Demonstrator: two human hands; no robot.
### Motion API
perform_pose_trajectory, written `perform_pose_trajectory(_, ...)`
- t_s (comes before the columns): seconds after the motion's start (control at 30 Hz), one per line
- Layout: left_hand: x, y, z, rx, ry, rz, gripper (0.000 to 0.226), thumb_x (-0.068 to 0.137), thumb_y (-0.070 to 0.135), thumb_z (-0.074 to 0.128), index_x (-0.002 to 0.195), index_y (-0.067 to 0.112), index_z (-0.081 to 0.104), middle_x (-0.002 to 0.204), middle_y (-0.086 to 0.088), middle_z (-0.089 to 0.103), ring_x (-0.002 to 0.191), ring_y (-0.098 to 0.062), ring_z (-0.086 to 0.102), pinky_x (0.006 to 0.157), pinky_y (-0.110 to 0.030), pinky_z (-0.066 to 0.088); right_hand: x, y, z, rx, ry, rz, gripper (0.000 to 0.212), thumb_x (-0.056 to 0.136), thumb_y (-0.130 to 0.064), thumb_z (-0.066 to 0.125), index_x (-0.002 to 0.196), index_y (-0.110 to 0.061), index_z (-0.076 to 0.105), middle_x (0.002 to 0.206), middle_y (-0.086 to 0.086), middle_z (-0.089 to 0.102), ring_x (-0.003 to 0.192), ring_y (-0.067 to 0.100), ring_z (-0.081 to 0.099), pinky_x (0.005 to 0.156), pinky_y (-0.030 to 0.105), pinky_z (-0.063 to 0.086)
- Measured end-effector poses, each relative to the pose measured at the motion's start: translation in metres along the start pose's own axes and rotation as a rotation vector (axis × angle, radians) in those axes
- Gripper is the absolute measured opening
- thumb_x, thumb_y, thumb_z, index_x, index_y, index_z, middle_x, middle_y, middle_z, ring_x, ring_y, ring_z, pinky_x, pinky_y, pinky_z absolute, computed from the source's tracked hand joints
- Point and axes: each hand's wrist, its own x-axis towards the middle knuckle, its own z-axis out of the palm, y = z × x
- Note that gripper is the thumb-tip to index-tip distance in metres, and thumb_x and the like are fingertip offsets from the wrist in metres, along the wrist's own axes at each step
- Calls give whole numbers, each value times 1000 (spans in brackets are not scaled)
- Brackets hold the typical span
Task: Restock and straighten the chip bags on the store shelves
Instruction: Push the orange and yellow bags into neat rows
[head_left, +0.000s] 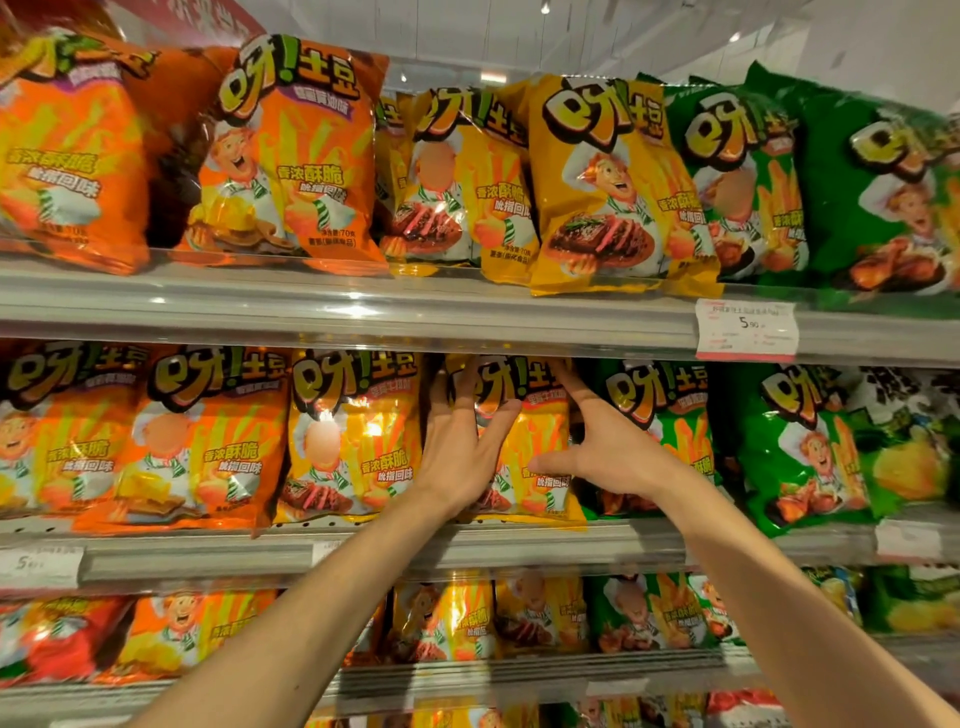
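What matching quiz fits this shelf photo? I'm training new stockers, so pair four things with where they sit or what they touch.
Column one:
1. left hand
2. right hand
3. price tag reading 5.90
4. green chip bag

Column two:
A. top shelf, far right
B. front rail of the top shelf
C. left side of the yellow chip bag on the middle shelf
D. right side of that same yellow chip bag

Pairs: 1-C, 2-D, 3-B, 4-A

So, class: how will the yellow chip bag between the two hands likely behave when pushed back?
The yellow chip bag looks puffed, so probably light and squashy. Its glossy film may slip under the left hand and right hand. Standing upright, it could tip.
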Motion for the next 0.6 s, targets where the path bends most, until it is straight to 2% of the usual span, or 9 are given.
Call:
perform_pose_trajectory(0.1, 2, -4, 4, 17, 23, 4, 75, 96, 60, 44, 157, 42, 5, 166, -6, -6, 154, -25, -4, 119, -34, 11, 2, 3, 1, -24, 10, 17, 116, 78, -21, 86, 159, -31, 3, 135, -21, 27, 123, -5, 29, 70, -12, 26)
perform_pose_trajectory(0.2, 4, -8, 7, 26, 57, 5, 75, 96, 59, 46, 157, 41, 7, 166, -7, -3, 154, -26, -1, 113, -25, 11, 4, 4, 4, -16, -3, 24, 117, 79, -23, 85, 160, -34, 1, 141, -21, 28, 122, -2, 37, 71, -9, 32)
perform_pose_trajectory(0.27, 4, -6, 8, 38, 41, -4, 75, 96, 59, 45, 157, 40, 5, 166, -7, -5, 153, -27, -1, 117, -29, 12, 4, 5, 4, -15, -10, 23, 118, 78, -24, 85, 159, -36, 0, 146, -20, 30, 121, 0, 42, 71, -7, 37)
perform_pose_trajectory(0.37, 1, -2, 6, 118, 47, -3, 75, 99, 56, 41, 159, 31, 3, 166, -9, -8, 152, -29, 0, 120, -34, 9, 1, 2, 4, -43, 9, 22, 116, 80, -26, 84, 159, -36, -2, 143, -21, 23, 118, 1, 39, 70, -3, 37)
perform_pose_trajectory(0.43, -8, -2, 2, 171, 29, 56, 69, 102, 53, 36, 159, 26, 8, 166, -13, -4, 152, -31, 1, 122, -38, 10, -3, 3, 7, -28, 21, 7, 113, 82, -26, 82, 158, -38, -2, 144, -20, 23, 116, 2, 43, 72, 0, 41)
perform_pose_trajectory(0.5, -21, -3, -6, 229, -1, 168, 59, 105, 47, 32, 156, 21, 20, 164, -17, 10, 152, -30, 7, 122, -39, 15, -9, 3, 11, 21, 51, -26, 109, 85, -27, 79, 157, -40, -1, 151, -16, 22, 126, 1, 39, 88, 7, 42)
perform_pose_trajectory(0.6, -37, -11, -26, 423, 31, 388, 49, 108, 35, 33, 154, 18, 28, 158, -17, 27, 149, -32, 19, 122, -41, 21, -16, 1, 19, -84, 156, -52, 91, 95, -37, 66, 158, -42, 1, 163, -14, 7, 148, 10, 22, 115, 27, 28)
